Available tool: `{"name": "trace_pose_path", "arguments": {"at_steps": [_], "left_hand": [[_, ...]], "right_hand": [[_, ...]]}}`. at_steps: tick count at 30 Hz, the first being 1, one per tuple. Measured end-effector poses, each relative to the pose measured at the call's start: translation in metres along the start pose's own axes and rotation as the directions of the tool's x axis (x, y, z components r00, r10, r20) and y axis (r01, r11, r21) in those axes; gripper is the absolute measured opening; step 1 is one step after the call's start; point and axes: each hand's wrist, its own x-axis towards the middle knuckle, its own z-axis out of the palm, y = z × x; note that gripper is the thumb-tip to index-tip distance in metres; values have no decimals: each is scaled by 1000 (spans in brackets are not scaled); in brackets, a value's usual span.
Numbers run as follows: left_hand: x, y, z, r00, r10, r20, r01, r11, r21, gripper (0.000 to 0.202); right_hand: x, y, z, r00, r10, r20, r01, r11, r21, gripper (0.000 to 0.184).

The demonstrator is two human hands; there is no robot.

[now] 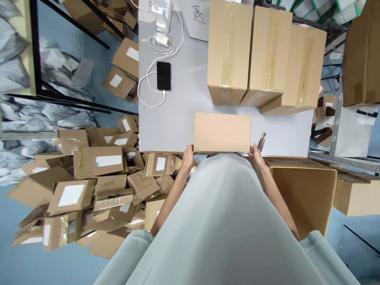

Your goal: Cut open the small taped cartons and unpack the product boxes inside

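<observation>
A small plain cardboard box lies at the front edge of the white table, right before my body. My left hand grips its left end near the lower corner. At the opposite end, my right hand holds the lower right corner. Parts of the fingers on both sides are hidden behind the box and the table edge. A red and black utility knife rests on the table just beyond my right fingers.
Several large taped cartons line the back of the table. A black phone with a white cable lies at left, near a grey laptop. A big open carton stands right; discarded boxes heap up left.
</observation>
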Motion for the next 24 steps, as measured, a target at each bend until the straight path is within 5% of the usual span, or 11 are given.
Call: {"name": "trace_pose_path", "arguments": {"at_steps": [4, 10, 14, 24], "left_hand": [[-7, 16, -3, 998, 58, -18, -59, 998, -23, 74], [-15, 63, -14, 953, 301, -43, -304, 947, -102, 84], [-16, 80, -13, 944, 330, -2, -328, 938, -116, 85], [-6, 24, -19, 995, 91, -33, -94, 990, -105, 78]], "right_hand": [[-10, -24, -9, 999, -23, 32, 24, 1000, -13, 80], [-33, -69, -13, 964, -263, -33, 264, 964, 13, 81], [-31, -80, -6, 952, -302, -44, 301, 953, -33, 83], [-19, -20, -18, 993, -112, -42, 110, 993, -42, 83]]}}
